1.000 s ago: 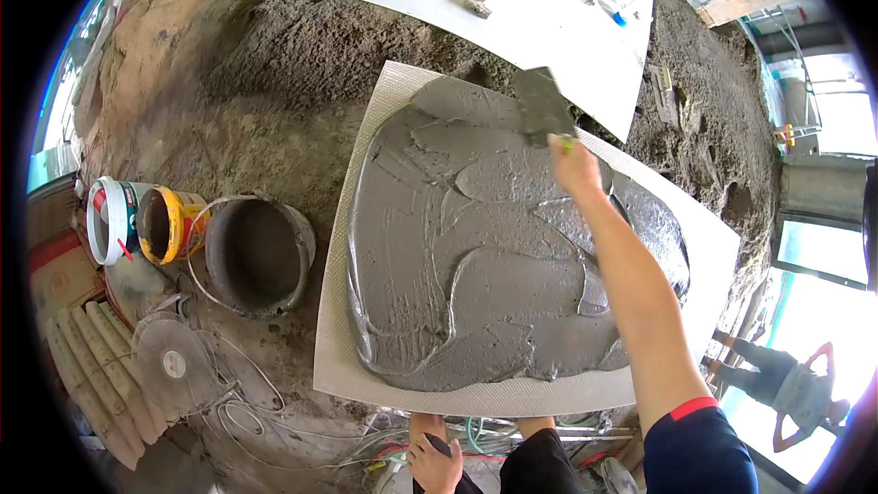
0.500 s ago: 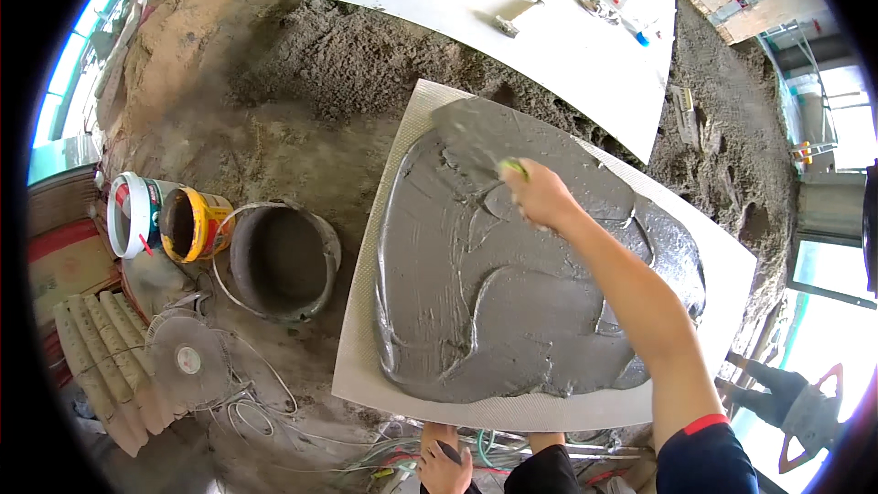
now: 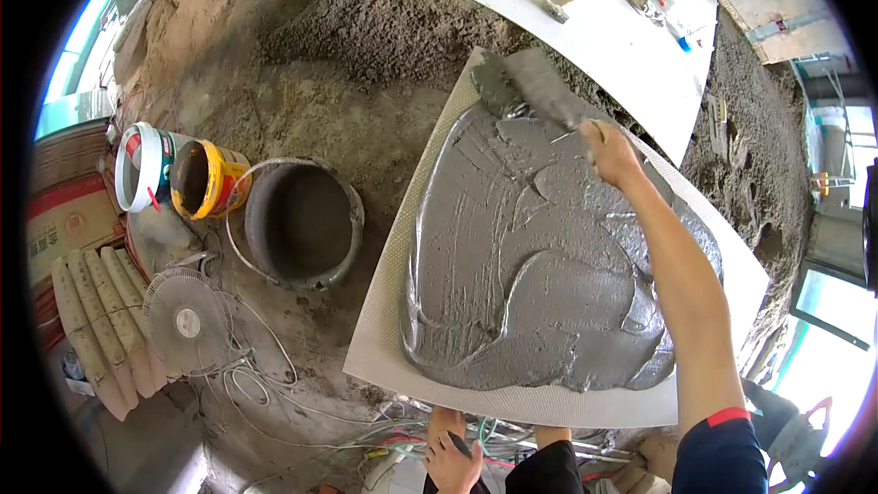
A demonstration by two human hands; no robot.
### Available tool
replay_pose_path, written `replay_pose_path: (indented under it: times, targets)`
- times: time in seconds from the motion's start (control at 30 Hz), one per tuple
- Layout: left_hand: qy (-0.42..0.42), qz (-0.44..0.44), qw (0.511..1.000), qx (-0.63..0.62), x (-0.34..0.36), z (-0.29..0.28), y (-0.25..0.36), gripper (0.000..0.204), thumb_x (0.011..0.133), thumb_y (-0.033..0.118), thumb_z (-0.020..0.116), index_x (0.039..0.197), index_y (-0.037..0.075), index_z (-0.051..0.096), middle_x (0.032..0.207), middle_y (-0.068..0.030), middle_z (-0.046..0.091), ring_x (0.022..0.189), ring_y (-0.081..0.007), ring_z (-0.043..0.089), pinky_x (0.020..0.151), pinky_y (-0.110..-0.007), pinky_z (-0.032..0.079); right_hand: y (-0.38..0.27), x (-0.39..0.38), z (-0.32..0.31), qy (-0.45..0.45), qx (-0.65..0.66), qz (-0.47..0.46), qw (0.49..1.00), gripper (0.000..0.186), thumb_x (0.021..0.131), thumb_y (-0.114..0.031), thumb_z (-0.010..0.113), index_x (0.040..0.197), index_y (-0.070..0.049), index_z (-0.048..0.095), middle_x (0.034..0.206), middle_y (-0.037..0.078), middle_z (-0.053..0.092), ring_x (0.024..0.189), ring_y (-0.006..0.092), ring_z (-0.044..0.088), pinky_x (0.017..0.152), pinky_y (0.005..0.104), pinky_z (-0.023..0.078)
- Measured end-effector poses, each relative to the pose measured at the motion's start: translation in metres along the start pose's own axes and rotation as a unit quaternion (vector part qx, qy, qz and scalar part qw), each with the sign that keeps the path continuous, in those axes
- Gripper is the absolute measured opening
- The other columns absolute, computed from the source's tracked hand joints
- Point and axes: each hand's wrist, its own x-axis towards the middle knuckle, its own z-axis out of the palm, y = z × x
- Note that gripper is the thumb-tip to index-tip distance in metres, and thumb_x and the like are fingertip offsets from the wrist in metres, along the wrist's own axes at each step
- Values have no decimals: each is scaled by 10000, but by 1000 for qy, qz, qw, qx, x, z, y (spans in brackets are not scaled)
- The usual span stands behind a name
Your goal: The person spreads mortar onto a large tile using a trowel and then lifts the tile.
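My right hand (image 3: pixel 611 154) is closed round the handle of a trowel (image 3: pixel 547 90), whose blade is smeared by motion. The blade lies over the far left corner of a large pale tile (image 3: pixel 380 338) with a fine ridged surface. Wet grey mortar (image 3: pixel 466 247) covers most of the tile in a thick, uneven layer with swirls and ridges, and some sits on that far corner beside the blade. At the tile's near edge, my left hand (image 3: pixel 453 467) rests on my knee, fingers spread, nothing seen in it.
Left of the tile stand a dark bucket (image 3: pixel 306 224) of grey mix, a yellow bucket (image 3: pixel 219 181) and a white bucket (image 3: pixel 137 167). A fan (image 3: pixel 187 322) and loose cables (image 3: pixel 247 384) lie nearer. Beyond is another white slab (image 3: pixel 631 46) with small items; sand (image 3: pixel 384 27) borders it.
My right hand has swept the trowel up to the tile's far left corner, where mortar now covers part of the bare edge. The view has shifted slightly. My left hand stays on my knee.
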Motion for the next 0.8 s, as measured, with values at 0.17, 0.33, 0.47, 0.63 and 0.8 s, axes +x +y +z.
replay_pose_path:
  times: [0.17, 0.33, 0.47, 0.63, 0.8]
  targets:
    - [22, -4, 1000, -19, 6, 6, 1, 741, 896, 522, 495, 1353, -52, 392, 1281, -328, 464, 1137, -476, 484, 971, -573, 385, -30, -30, 13, -171, 110, 95, 975, 512, 933, -528, 467, 1009, -25, 531, 654, 55, 476, 605, 172, 503, 580, 333, 447]
    - [88, -29, 995, -25, 8, 10, -2, 713, 735, 477, 664, 1199, -26, 463, 1101, -235, 547, 1040, -398, 539, 857, -509, 423, 5, -128, 80, -252, -27, -92, 963, 482, 923, -535, 460, 1026, -69, 532, 790, 118, 577, 701, 218, 554, 653, 389, 468]
    - [-5, -12, 1000, -22, 7, 2, -1, 765, 903, 562, 459, 1363, -45, 391, 1323, -328, 429, 1158, -479, 477, 976, -557, 400, -33, -202, 66, -400, -202, -53, 893, 470, 925, -540, 437, 1094, -112, 532, 984, 185, 658, 880, 318, 655, 759, 462, 507]
    - [89, -22, 995, -34, 10, 11, 2, 701, 710, 454, 672, 1181, -26, 473, 1090, -229, 546, 1020, -395, 539, 838, -507, 431, -18, -129, 51, -200, -309, -57, 928, 478, 932, -537, 412, 1155, -121, 492, 947, 207, 670, 896, 394, 651, 777, 503, 510]
    - [76, -29, 996, -29, 8, 10, -2, 700, 724, 437, 657, 1205, -24, 445, 1092, -227, 533, 1037, -399, 536, 831, -519, 427, -43, -27, 24, 5, -212, -120, 970, 493, 935, -529, 420, 1079, -69, 522, 905, 247, 656, 875, 457, 621, 755, 532, 486]
